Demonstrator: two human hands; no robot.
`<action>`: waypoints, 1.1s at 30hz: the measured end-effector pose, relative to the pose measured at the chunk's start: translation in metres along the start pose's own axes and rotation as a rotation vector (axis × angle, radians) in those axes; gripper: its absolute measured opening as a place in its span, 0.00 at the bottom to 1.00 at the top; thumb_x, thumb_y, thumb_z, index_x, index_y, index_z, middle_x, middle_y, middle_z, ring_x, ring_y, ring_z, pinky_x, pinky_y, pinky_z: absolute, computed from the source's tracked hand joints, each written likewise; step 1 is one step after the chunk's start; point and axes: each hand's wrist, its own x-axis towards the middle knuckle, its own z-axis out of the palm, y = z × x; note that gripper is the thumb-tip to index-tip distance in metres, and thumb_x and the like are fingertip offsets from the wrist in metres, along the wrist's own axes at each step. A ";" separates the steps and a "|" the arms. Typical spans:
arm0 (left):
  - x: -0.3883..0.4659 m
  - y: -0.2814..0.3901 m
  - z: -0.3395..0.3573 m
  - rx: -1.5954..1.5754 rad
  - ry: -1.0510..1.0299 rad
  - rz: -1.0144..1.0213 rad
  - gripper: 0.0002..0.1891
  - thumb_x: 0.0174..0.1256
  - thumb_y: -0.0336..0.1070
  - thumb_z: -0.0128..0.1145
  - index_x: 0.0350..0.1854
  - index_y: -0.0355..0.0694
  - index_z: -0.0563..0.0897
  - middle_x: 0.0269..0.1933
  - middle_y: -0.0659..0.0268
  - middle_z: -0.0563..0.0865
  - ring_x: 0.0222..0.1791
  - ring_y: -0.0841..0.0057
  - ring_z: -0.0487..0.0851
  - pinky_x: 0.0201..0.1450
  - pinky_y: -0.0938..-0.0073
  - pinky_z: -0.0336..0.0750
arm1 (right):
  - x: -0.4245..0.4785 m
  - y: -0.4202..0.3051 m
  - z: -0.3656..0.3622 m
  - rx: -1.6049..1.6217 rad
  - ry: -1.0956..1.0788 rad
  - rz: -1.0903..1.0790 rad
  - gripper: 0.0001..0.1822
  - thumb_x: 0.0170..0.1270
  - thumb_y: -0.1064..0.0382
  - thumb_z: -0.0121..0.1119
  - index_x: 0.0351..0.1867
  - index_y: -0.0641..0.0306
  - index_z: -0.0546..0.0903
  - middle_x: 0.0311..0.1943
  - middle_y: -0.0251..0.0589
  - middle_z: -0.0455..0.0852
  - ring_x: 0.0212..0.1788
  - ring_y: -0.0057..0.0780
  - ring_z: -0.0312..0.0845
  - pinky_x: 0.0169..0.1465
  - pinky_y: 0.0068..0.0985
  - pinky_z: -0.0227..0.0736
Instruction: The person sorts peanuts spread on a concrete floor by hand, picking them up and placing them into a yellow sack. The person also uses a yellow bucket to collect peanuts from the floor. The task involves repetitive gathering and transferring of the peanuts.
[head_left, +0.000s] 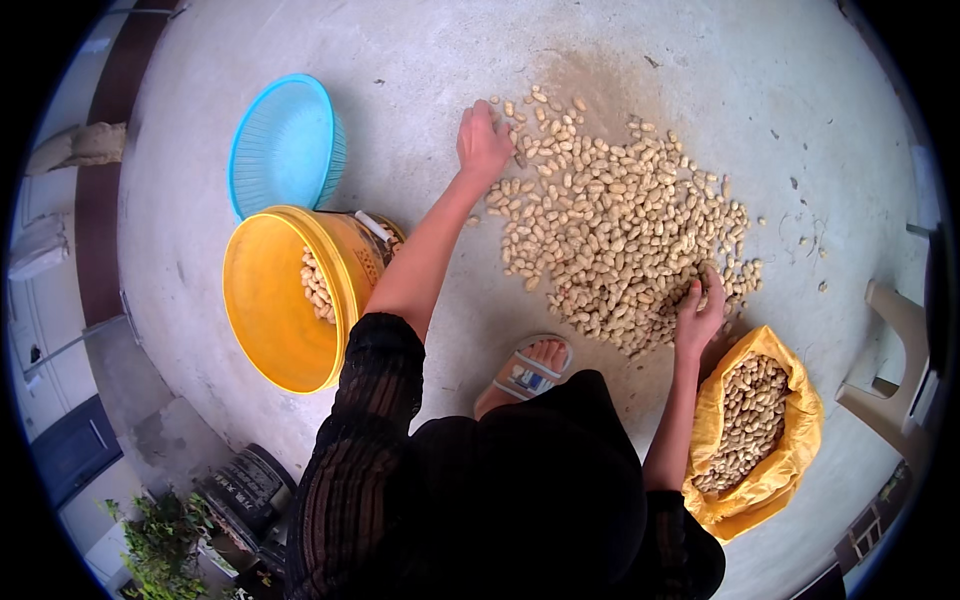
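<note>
A wide spread of unshelled peanuts (615, 225) lies on the concrete floor before me. My left hand (484, 142) is at the far left edge of the spread, fingers bent down by a few peanuts; whether it grips any is hidden. At the near right edge, my right hand (700, 307) touches the peanuts with thumb and fingers apart, and nothing shows between them. A yellow plastic bucket (277, 300) leans toward me on the left, some peanuts inside it. To the right of my right forearm stands an open yellow woven sack (802, 442), well filled with peanuts.
A blue plastic basket (289, 142) sits tilted behind the bucket. At the right edge are the legs of a beige plastic chair (896, 360). A black bucket (247, 491) and a leafy plant (161, 540) stand at lower left. My sandalled foot (529, 367) is near the peanuts.
</note>
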 end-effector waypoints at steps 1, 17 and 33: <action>0.004 -0.006 0.003 0.049 0.076 0.124 0.17 0.58 0.27 0.68 0.50 0.39 0.82 0.51 0.52 0.82 0.53 0.53 0.81 0.56 0.58 0.78 | 0.001 -0.003 0.001 0.005 -0.009 0.007 0.16 0.73 0.71 0.58 0.60 0.70 0.81 0.59 0.53 0.85 0.62 0.46 0.80 0.67 0.36 0.72; -0.015 0.020 -0.001 -0.665 -0.166 -0.268 0.10 0.74 0.38 0.64 0.39 0.35 0.88 0.35 0.66 0.88 0.33 0.77 0.82 0.41 0.73 0.78 | 0.003 -0.012 -0.010 0.032 -0.011 0.072 0.19 0.73 0.70 0.58 0.62 0.71 0.81 0.59 0.51 0.86 0.63 0.42 0.80 0.68 0.35 0.71; -0.181 0.039 -0.292 0.391 0.493 0.146 0.04 0.68 0.30 0.66 0.39 0.35 0.86 0.39 0.61 0.86 0.44 0.69 0.81 0.48 0.67 0.77 | -0.006 0.009 -0.006 0.018 0.009 0.108 0.18 0.71 0.70 0.58 0.61 0.69 0.82 0.57 0.53 0.86 0.61 0.46 0.82 0.66 0.36 0.73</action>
